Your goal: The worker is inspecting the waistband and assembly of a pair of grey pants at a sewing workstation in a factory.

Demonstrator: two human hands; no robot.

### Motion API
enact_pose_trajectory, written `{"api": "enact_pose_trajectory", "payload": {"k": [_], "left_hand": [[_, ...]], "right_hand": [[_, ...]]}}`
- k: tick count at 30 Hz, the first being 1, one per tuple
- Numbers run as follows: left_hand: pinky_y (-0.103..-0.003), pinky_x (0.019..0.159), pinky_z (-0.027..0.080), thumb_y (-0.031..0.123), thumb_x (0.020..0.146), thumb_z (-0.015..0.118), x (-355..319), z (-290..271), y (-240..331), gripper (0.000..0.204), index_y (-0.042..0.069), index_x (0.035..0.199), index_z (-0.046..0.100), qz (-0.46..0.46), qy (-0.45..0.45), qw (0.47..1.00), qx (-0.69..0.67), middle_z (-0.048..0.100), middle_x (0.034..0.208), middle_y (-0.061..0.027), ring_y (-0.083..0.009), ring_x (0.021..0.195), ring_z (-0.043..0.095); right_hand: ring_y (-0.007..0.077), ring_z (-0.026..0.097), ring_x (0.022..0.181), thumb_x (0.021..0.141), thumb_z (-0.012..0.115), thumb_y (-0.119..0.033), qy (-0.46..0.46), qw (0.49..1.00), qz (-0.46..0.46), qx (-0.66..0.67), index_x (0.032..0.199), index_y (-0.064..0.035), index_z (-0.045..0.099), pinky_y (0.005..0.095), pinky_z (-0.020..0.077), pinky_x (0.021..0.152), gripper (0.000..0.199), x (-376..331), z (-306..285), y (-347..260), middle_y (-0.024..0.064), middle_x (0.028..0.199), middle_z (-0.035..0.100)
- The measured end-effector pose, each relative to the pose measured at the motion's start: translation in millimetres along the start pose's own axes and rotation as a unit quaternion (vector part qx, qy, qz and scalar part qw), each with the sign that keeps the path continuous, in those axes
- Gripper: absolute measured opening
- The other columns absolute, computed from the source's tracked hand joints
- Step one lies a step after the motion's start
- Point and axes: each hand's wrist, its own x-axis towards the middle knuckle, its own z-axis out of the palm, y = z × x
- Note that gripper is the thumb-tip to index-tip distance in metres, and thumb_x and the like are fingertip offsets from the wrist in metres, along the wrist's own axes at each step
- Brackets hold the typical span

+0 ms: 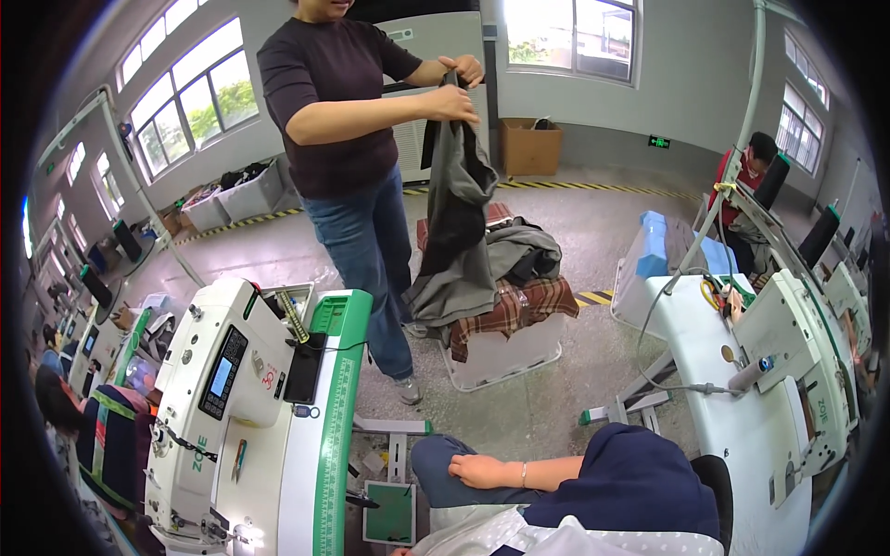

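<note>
My right hand, with a thin bracelet at the wrist, rests on my denim-clad knee. It holds nothing, and its fingers lie loosely bent over the cloth. A sliver of skin at the lower edge may belong to my left hand; its fingers are hidden. Across from me a standing person holds up a grey and black garment with both hands. Its lower end hangs onto a pile of grey and black clothing, on plaid cloth over a whitish plastic bin.
To my left stands a white sewing machine on a green-edged table, with a dark phone on it. Another sewing machine is at my right. Behind it works a person in red. A cardboard box stands by the far wall.
</note>
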Motion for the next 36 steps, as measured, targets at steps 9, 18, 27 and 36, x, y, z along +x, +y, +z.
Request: {"api": "enact_pose_trajectory", "payload": {"k": [9, 18, 27, 36], "left_hand": [[-0.047, 0.081, 0.045, 0.03, 0.084, 0.05, -10.3, 5.2, -26.9, 0.03, 0.009, 0.102, 0.062, -0.09, -0.008, 0.996, 0.01, 0.06, 0.106, -0.0204, -0.0403, 0.098, 0.056], [-0.048, 0.083, 0.045, 0.035, 0.083, 0.048, -6.7, 9.3, -22.0, 0.034, 0.011, 0.104, 0.062, -0.134, 0.003, 0.99, 0.047, 0.059, 0.109, -0.0193, -0.042, 0.099, 0.056], [-0.051, 0.084, 0.044, 0.034, 0.083, 0.047, -11.1, 4.8, -12.1, 0.032, 0.014, 0.103, 0.062, -0.146, 0.021, 0.988, 0.05, 0.061, 0.108, -0.0181, -0.0426, 0.1, 0.055], [-0.051, 0.081, 0.045, 0.035, 0.083, 0.047, -12.7, -11.5, 10.1, 0.032, 0.014, 0.102, 0.062, -0.154, 0.011, 0.986, 0.066, 0.062, 0.105, -0.018, -0.0421, 0.098, 0.056]], "right_hand": [[0.0329, 0.056, 0.089, 0.079, 0.05, -0.007, -0.004, 1.0, -0.015, -0.014, 0.097, -0.0043, 0.053, 0.0429, 0.0461, 0.076, 0.019, 1.6, 3.6, 9.9, 0.0142, 0.096, 0.05], [0.0323, 0.055, 0.094, 0.08, 0.052, -0.009, -0.058, 0.997, -0.011, -0.053, 0.102, -0.0053, 0.052, 0.0422, 0.0463, 0.079, 0.022, 6.9, 3.5, 7.7, 0.0137, 0.1, 0.049], [0.0334, 0.055, 0.093, 0.079, 0.054, -0.01, -0.067, 0.996, -0.011, -0.051, 0.101, -0.0043, 0.052, 0.0425, 0.0461, 0.079, 0.023, 7.8, 5.1, 8.8, 0.0145, 0.099, 0.049], [0.0332, 0.056, 0.092, 0.08, 0.053, -0.011, -0.056, 0.997, -0.015, -0.057, 0.102, -0.0041, 0.051, 0.0423, 0.0464, 0.078, 0.023, 3.8, -1.9, 4.3, 0.0145, 0.098, 0.049]]}}
